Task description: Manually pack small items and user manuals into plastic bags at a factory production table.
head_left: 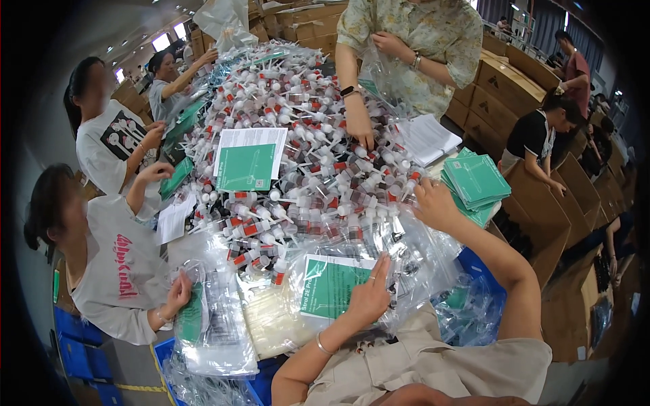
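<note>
At far left, three co-workers are seen along the table edge; the nearest one's hand (179, 292) is laid on a clear bag with a green sheet (203, 318) inside. A blue crate (166, 352) shows under that bag. Just right of it, a bundle of white strips (271, 321) lies on the table.

The table middle is covered by a heap of small pump bottles (298, 135) with white heads and red collars. A green and white leaflet (249, 161) is laid flat on top of the heap.

The left hand (369, 294) is pressed flat, fingers together and pointing up, on a green leaflet in a clear plastic bag (335, 287) at the near edge of the heap. A bracelet is worn at that wrist.

Further right, a co-worker's hand (361, 128) across the table is placed down among the bottles, beside a stack of white papers (426, 139).

The right hand (433, 203) is held at the right rim of the heap, fingers curled among bottles and bag film; whether anything is pinched cannot be told. Just right of it, a stack of green booklets (477, 181) is set. Cardboard boxes (535, 210) are stacked at far right.
</note>
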A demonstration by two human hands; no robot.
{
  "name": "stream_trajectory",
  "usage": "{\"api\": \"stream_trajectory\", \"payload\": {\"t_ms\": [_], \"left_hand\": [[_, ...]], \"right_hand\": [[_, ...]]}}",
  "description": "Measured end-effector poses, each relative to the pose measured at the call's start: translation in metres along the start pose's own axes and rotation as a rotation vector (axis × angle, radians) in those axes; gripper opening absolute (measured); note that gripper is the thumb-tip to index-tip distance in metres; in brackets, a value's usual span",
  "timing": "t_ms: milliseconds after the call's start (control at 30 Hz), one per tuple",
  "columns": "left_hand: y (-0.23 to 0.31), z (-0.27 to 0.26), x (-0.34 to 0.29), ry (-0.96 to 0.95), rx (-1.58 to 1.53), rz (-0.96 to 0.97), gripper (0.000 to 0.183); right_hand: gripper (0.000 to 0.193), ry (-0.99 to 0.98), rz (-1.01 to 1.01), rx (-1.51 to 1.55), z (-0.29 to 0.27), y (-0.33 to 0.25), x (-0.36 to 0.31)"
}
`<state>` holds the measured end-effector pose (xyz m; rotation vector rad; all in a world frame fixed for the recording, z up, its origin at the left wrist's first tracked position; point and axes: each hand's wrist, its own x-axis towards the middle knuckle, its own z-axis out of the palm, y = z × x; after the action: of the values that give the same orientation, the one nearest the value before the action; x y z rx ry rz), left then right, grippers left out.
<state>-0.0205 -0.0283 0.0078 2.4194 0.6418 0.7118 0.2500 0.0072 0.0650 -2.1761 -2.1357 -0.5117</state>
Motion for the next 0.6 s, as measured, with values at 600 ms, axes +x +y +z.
{"api": "stream_trajectory", "payload": {"t_ms": [600], "left_hand": [[-0.010, -0.005, 0.003, 0.036, -0.277, -0.046, 0.073]], "right_hand": [[0.032, 0.049, 0.071, 1.437, -0.088, -0.018, -0.048]]}}
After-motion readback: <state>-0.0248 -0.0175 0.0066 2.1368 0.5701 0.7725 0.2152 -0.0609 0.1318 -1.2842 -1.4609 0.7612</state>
